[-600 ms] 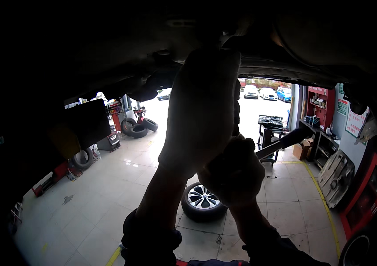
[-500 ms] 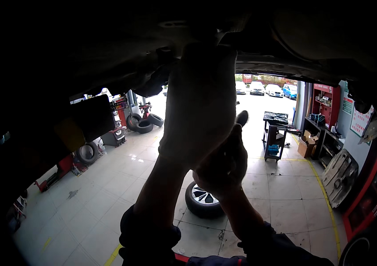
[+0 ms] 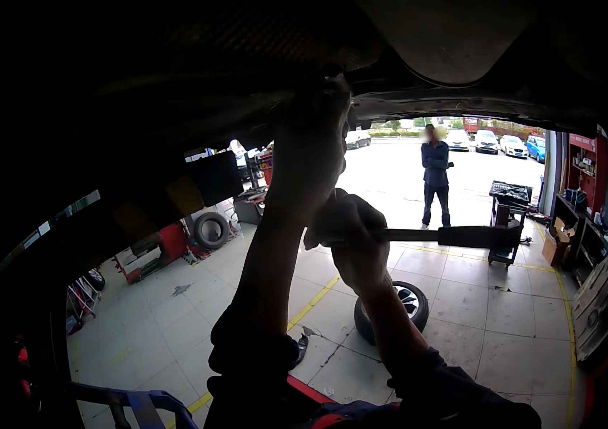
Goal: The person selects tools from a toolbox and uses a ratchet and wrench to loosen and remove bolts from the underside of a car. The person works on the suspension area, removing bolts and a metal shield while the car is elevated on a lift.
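My left hand (image 3: 311, 146), in a pale glove, reaches up to the dark underside of a vehicle (image 3: 454, 43). Its fingers look closed around something near the underside, but shadow hides what it is. Just below and right of it, my right hand (image 3: 357, 239) is closed around one end of a bar-shaped hand tool (image 3: 479, 237). The tool lies nearly level and points right, with a slim shaft and a thicker dark grip at its far end. Its other end is hidden in my fist.
A wheel (image 3: 411, 304) lies on the tiled floor beyond my right forearm. Farther off, a person (image 3: 436, 171) stands with arms folded. A tool trolley (image 3: 510, 193) is at the right, a loose tyre (image 3: 211, 229) at the left. Blue metal bars (image 3: 143, 407) show at lower left.
The view has swung left, so the background sits farther right and a standing person appears. The tool, earlier seen nearly end-on, now points sideways to the right.
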### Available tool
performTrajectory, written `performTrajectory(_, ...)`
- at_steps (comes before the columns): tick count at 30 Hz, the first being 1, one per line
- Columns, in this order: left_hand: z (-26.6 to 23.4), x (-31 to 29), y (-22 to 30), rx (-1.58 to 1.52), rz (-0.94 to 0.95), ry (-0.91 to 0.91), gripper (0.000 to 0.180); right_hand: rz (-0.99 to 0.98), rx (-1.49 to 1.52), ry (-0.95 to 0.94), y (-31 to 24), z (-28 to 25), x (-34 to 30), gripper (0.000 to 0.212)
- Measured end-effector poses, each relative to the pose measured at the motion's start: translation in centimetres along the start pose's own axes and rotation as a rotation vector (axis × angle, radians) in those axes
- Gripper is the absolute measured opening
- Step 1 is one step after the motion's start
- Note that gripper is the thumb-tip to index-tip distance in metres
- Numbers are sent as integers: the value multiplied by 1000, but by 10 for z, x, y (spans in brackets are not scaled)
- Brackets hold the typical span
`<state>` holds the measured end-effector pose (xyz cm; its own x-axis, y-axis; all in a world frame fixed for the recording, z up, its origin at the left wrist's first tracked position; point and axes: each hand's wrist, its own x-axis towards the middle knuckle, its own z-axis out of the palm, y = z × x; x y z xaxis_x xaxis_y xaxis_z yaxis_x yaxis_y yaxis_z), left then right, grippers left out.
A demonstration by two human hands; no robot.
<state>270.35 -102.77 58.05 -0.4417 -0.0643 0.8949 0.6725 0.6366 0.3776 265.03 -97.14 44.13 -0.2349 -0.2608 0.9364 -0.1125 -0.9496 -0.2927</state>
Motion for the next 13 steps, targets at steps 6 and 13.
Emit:
performTrajectory(6,-12,-5,8,-265,-63,-53,35,-66,198,-90,18,0,5,6)
performTrajectory(13,-20,-2,8,-513,-152,-220,36,-68,-282,121,-5,13,2,13)
